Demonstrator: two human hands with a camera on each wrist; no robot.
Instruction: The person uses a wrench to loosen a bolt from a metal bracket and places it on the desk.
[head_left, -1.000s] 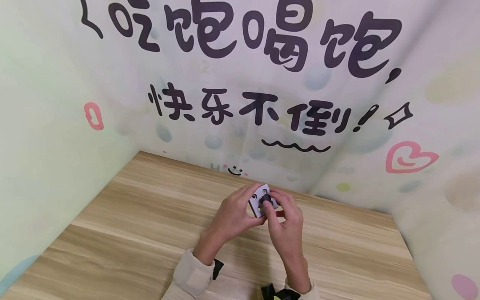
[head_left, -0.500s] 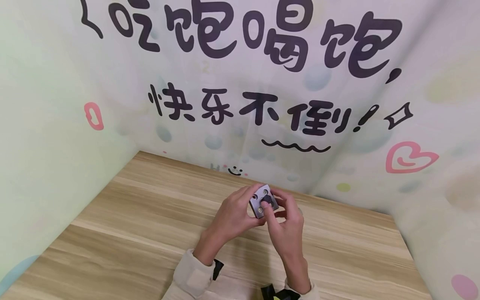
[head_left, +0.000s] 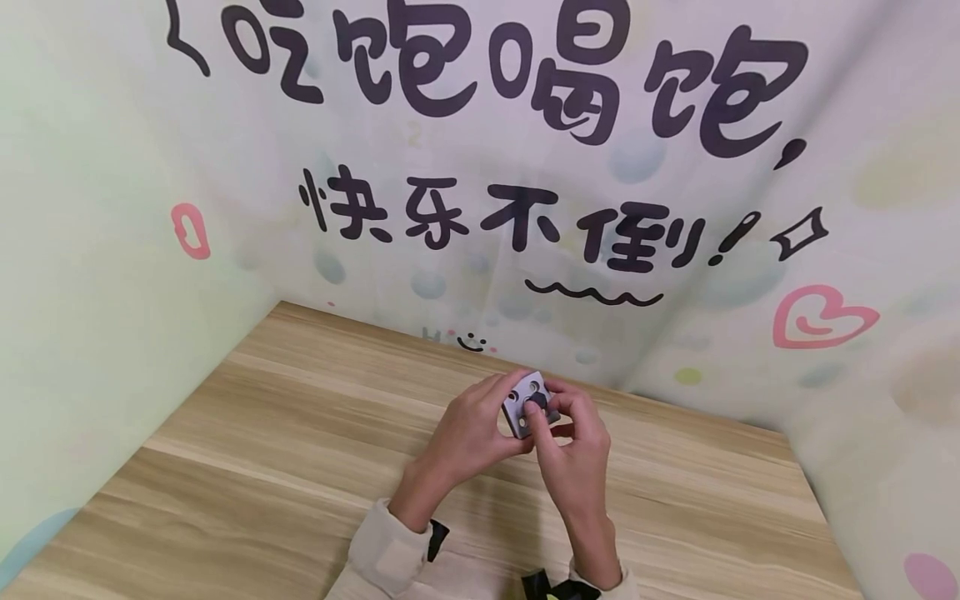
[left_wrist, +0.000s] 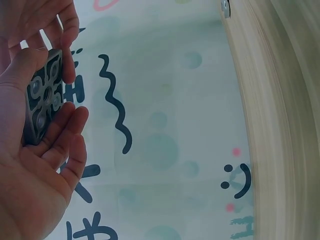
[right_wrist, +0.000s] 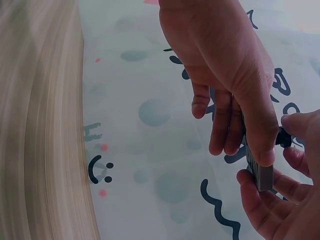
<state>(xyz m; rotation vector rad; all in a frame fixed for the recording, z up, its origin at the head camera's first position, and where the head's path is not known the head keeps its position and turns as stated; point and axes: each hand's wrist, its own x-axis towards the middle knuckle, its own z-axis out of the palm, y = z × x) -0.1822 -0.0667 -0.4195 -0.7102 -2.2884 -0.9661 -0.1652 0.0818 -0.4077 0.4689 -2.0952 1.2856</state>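
Left hand [head_left: 468, 429] clamped round plate [head_left: 528, 402], held above table [head_left: 262, 433] between both hands. Right hand [head_left: 573, 446] fingertips pinched on black knob [head_left: 536, 402] at plate centre. Best to keep plate steady and square, turn knob straight on axis, avoid tilting. Plate holes [left_wrist: 37, 90] around knob look empty; no other containers in view.
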